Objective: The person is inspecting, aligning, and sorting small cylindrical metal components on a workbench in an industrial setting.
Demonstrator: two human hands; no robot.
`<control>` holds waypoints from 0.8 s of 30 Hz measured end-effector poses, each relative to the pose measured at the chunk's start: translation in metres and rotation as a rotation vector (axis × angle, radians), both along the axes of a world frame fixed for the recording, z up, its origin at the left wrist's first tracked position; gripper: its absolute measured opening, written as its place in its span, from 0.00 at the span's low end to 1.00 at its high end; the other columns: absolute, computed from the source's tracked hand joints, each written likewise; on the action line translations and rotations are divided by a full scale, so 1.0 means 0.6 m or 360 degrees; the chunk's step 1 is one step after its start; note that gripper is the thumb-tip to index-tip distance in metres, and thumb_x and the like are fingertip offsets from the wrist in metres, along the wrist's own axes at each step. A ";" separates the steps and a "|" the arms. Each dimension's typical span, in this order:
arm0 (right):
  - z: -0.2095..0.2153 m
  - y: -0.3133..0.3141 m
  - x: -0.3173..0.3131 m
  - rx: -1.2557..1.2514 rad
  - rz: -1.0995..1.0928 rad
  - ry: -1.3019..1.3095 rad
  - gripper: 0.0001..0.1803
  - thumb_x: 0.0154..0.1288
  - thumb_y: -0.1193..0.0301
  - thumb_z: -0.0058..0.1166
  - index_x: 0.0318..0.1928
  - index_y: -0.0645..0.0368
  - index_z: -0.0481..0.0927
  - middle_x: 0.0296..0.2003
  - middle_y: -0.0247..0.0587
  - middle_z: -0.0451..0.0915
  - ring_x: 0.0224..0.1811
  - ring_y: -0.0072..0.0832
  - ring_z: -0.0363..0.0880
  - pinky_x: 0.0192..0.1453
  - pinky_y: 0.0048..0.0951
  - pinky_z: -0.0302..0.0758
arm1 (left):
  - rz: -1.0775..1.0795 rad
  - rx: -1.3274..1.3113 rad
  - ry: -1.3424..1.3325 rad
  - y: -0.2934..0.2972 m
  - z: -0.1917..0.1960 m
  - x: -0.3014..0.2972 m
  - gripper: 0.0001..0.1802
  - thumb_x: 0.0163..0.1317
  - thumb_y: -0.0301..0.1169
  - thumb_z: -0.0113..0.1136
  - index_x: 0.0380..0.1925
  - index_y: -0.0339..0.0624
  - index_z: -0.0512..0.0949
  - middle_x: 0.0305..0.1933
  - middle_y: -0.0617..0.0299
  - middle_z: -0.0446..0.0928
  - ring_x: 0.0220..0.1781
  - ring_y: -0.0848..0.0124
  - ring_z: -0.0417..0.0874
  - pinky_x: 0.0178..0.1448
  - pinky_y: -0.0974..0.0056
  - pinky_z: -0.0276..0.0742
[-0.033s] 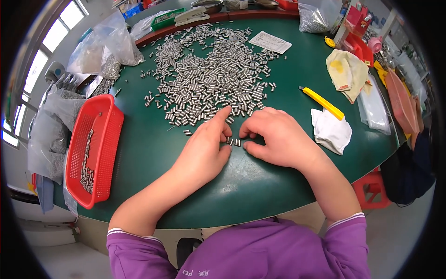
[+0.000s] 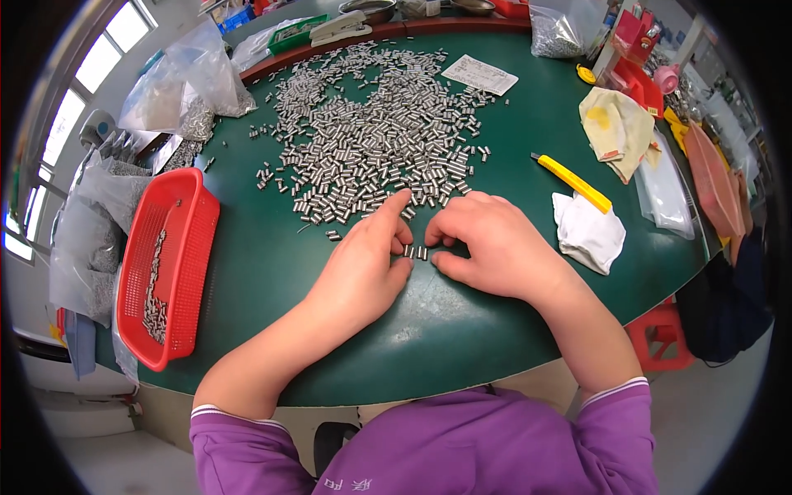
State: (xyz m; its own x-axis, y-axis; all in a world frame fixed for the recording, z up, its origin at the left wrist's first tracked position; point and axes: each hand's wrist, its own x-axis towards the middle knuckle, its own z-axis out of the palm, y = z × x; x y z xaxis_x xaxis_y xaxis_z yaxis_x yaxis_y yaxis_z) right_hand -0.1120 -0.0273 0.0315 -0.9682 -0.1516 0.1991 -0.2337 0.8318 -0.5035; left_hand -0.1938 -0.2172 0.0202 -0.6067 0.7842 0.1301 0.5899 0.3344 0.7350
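A short row of small silvery metal pins point(image 2: 416, 252) lies on the green table between my two hands. My left hand point(image 2: 367, 252) rests at the row's left end, its forefinger stretched toward a large heap of the same pins point(image 2: 371, 124). Its thumb and bent fingers are apart, at the leftmost pin; whether they touch it I cannot tell. At the other end is my right hand point(image 2: 487, 239), fingers curved, with a gap between thumb and forefinger beside the row. A couple of loose pins point(image 2: 333, 235) lie just left of my left hand.
On the left stands a red plastic basket point(image 2: 186, 272) with some pins in it, beside clear bags of metal parts point(image 2: 87, 239). To the right, a yellow cutter knife point(image 2: 573, 183) lies partly on a white cloth point(image 2: 587, 235). A paper slip point(image 2: 480, 75) sits beyond the heap.
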 end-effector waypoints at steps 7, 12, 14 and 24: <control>-0.008 0.000 0.000 0.0011 -0.0031 0.0073 0.05 0.54 0.71 0.58 0.33 0.53 0.80 0.32 0.36 0.78 0.43 0.38 0.77 0.48 0.40 0.73 | 0.0002 -0.0004 -0.0143 0.004 0.003 0.007 0.37 0.55 0.15 0.59 0.67 0.36 0.60 0.40 0.60 0.76 0.38 0.73 0.77 0.45 0.69 0.77; -0.005 0.013 -0.003 0.0029 -0.0086 0.0080 0.05 0.54 0.73 0.55 0.33 0.55 0.81 0.32 0.39 0.80 0.42 0.40 0.78 0.50 0.41 0.74 | 0.0008 0.0062 -0.0186 0.005 0.001 0.009 0.36 0.57 0.13 0.54 0.67 0.37 0.60 0.42 0.58 0.76 0.39 0.73 0.78 0.47 0.69 0.77; -0.004 0.017 -0.002 0.0028 -0.0112 0.0100 0.05 0.54 0.74 0.54 0.33 0.55 0.81 0.32 0.40 0.80 0.42 0.40 0.78 0.50 0.41 0.75 | 0.0005 0.0083 -0.0188 0.006 0.001 0.009 0.35 0.57 0.12 0.52 0.67 0.37 0.59 0.43 0.57 0.76 0.39 0.73 0.78 0.47 0.68 0.77; 0.019 0.015 0.008 -0.0246 -0.0053 -0.0231 0.08 0.54 0.74 0.57 0.36 0.59 0.82 0.34 0.43 0.82 0.40 0.40 0.81 0.46 0.38 0.78 | -0.0006 0.0150 -0.0266 0.005 -0.002 0.010 0.37 0.57 0.10 0.48 0.69 0.38 0.55 0.49 0.53 0.73 0.40 0.71 0.81 0.46 0.68 0.77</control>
